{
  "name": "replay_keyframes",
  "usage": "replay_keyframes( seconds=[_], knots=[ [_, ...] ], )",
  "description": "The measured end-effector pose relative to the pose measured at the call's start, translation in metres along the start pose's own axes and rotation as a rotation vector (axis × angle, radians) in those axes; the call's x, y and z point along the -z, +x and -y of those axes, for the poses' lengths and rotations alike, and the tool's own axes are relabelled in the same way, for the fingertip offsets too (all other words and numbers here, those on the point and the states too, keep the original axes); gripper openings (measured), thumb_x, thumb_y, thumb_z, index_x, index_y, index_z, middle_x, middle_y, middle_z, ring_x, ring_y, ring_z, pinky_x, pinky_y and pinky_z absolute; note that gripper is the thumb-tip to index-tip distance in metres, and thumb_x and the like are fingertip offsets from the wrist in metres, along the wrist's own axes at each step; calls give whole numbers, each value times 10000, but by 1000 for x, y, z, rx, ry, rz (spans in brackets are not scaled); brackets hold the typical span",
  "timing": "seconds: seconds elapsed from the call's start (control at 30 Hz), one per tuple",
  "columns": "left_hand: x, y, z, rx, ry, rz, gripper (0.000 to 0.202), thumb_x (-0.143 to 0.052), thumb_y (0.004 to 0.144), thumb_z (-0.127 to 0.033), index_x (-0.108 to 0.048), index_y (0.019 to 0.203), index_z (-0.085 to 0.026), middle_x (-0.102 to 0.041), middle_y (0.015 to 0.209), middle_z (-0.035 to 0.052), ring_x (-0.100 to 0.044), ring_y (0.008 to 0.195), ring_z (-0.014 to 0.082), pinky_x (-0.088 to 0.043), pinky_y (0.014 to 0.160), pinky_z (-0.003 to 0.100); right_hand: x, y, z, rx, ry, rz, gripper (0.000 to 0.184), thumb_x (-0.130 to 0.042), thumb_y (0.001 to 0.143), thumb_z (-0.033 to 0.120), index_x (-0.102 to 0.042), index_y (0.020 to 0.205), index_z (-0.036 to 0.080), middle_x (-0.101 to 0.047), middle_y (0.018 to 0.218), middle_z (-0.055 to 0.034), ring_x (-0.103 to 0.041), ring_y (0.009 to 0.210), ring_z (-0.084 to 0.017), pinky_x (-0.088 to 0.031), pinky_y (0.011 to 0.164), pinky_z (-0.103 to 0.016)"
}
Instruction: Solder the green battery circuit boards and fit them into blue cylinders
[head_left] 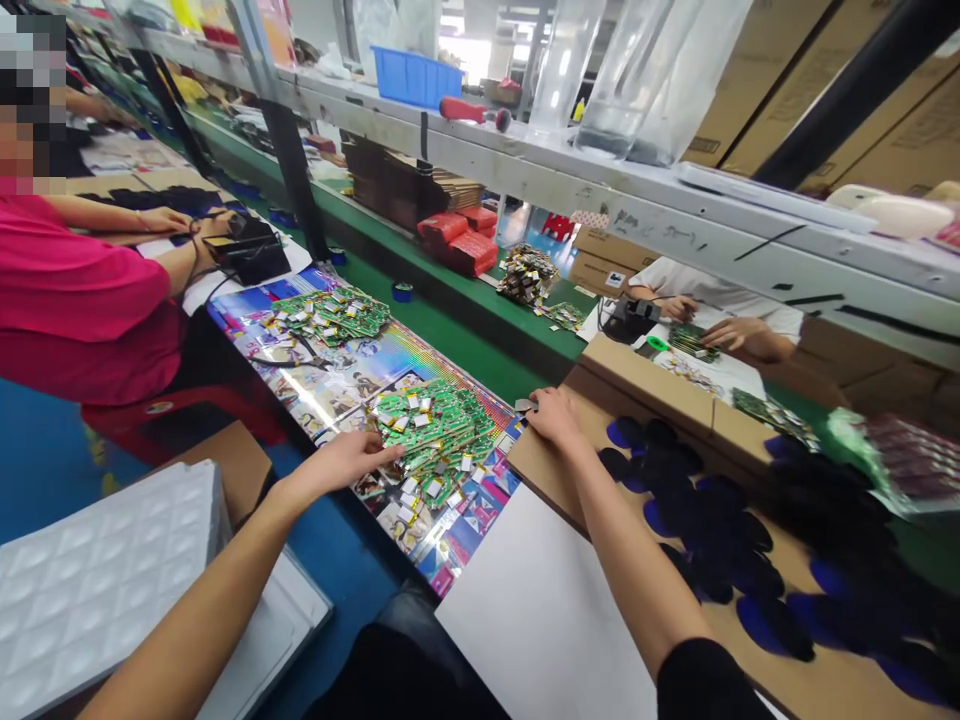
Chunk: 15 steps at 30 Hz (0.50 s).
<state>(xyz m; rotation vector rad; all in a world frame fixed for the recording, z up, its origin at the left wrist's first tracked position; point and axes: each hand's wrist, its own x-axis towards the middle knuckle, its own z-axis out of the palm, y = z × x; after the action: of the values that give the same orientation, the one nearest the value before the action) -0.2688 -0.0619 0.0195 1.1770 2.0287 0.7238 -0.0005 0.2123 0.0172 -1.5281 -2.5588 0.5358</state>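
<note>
My left hand [349, 460] rests at the near left edge of a pile of green circuit boards [442, 415]. Its fingers are stretched out and slightly apart, touching the outer boards, with none lifted. Small silvery battery-like parts with yellow ends lie on these boards. My right hand [553, 415] is at the far left corner of a cardboard tray [544, 455], fingers bent around a small flat grey piece [525, 405]; its exact kind is too small to make out. A second pile of circuit boards [334, 315] lies farther left on the picture-covered table.
Dark round discs [690, 500] fill the cardboard tray at right. A white sheet [547, 600] lies before me. White foam trays [112, 570] stand at lower left. A metal shelf [480, 150] crosses above. A co-worker in pink [82, 300] sits left; another person's hands [742, 335] work opposite.
</note>
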Motion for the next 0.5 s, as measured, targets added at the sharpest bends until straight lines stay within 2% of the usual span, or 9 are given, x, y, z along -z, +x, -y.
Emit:
replay_keyframes(
  seconds=[0.13, 0.2, 0.27, 0.37, 0.43, 0.5],
  knots=[
    [1, -12, 8, -32, 166, 21, 548, -595, 827, -746, -762, 839, -224, -795, 896, 88, -722, 857, 316, -469, 760, 332, 7, 13, 5, -43, 151, -26, 175, -621, 879, 149, -794, 908, 159, -782, 1096, -173, -601, 1248, -336, -356, 1130, -462],
    [3, -18, 14, -40, 171, -6, 570, -568, 853, -739, -793, 979, -231, -813, 1041, 102, -740, 955, 338, -492, 823, 345, 11, 14, 5, -62, 282, -72, 197, -596, 923, 216, -786, 911, 168, -782, 1071, -160, -639, 1200, -323, -403, 1108, -462],
    [4, -22, 20, -46, 142, -32, 603, -560, 856, -747, -797, 1083, -240, -810, 1139, 100, -749, 1000, 337, -510, 847, 344, 15, 9, 2, -76, 445, -107, 253, -573, 958, 328, -776, 959, 176, -775, 1053, -137, -686, 1085, -295, -502, 1012, -435],
    [5, -25, 29, -35, 81, -60, 639, -575, 823, -762, -792, 1116, -237, -812, 1155, 92, -762, 968, 323, -532, 846, 347, 17, -13, -1, -81, 722, -94, 386, -603, 933, 533, -755, 983, 181, -758, 979, -92, -711, 842, -228, -610, 810, -383],
    [7, -28, 34, -17, 40, -101, 614, -596, 793, -753, -793, 1063, -239, -824, 1082, 78, -763, 904, 307, -541, 824, 348, 14, -34, -3, -75, 899, -60, 469, -688, 852, 635, -749, 966, 184, -747, 940, -71, -707, 773, -201, -643, 757, -370],
    [8, -31, 38, 9, 16, -196, 552, -623, 771, -731, -787, 970, -243, -820, 950, 60, -746, 824, 285, -539, 784, 341, 10, -59, -2, -77, 1051, -30, 524, -786, 758, 677, -750, 946, 189, -740, 907, -58, -710, 762, -193, -666, 755, -372]
  ],
)
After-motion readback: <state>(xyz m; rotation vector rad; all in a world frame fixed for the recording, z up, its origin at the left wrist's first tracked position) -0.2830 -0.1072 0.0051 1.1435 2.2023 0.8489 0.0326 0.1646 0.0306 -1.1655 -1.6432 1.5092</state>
